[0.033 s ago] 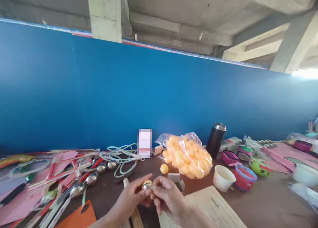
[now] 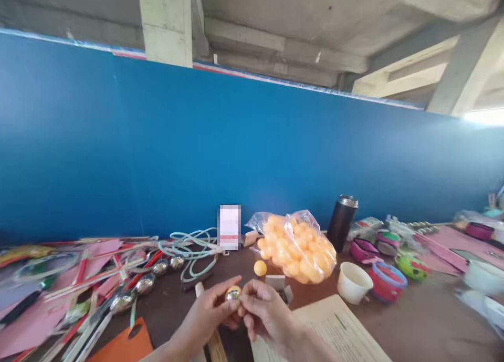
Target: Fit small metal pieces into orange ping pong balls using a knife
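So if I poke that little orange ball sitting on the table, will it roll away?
Probably: the loose orange ball is round and rests on the flat table, so it should roll easily. It looks like those in the clear bag, likely hollow plastic, so probably very light and dentable.

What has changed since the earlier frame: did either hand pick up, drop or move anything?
Nothing has visibly changed. The left hand and right hand pinch the small ball between their fingertips exactly as before. Nothing was taken hold of or let go. The loose orange ball and the bag of orange balls lie where they were.
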The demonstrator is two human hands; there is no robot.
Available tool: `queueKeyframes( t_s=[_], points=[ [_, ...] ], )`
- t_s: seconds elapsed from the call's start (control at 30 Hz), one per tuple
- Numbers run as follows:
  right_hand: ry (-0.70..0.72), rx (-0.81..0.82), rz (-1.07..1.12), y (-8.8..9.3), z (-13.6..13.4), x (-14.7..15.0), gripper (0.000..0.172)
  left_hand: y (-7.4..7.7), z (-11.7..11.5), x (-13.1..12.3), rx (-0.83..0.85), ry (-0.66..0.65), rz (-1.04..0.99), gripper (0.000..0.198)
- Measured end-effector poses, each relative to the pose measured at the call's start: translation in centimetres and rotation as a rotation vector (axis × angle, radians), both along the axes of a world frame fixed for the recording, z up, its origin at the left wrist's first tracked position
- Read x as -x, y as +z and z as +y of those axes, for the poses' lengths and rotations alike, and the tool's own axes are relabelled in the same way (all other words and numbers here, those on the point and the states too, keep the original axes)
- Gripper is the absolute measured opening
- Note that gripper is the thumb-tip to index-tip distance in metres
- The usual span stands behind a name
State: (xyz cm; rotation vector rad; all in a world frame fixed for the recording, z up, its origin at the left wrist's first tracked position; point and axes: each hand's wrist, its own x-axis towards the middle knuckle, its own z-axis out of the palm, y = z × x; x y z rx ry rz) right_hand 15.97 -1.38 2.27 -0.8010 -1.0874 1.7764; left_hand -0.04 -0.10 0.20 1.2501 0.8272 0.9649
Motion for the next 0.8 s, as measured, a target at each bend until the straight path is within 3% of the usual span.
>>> queueKeyframes(
  t_s=[0.23, 0.47, 0.7, 0.8],
  points=[
    [0.029, 0.015, 0.036, 0.0, 0.1, 0.1, 0.031, 1.1, -0.7, 0.1, -0.006, 0.017, 0.003, 0.058],
    [0.025, 0.035, 0.044, -0.8, 0.2, -0.1, 0.029, 1.1, -0.8, -0.1, -0.011, 0.016, 0.005, 0.057],
    [-0.01, 0.012, 0.073, -0.3, 0.2, 0.2, 0.026, 1.9, -1.1, -0.4, 0.031, 0.053, -0.042, 0.055],
    [-0.047, -0.058, -0.059, 0.1, 0.1, 0.1, 0.026, 2.4, -1.4, -0.4, 0.068, 0.098, -0.098, 0.05]
  ],
)
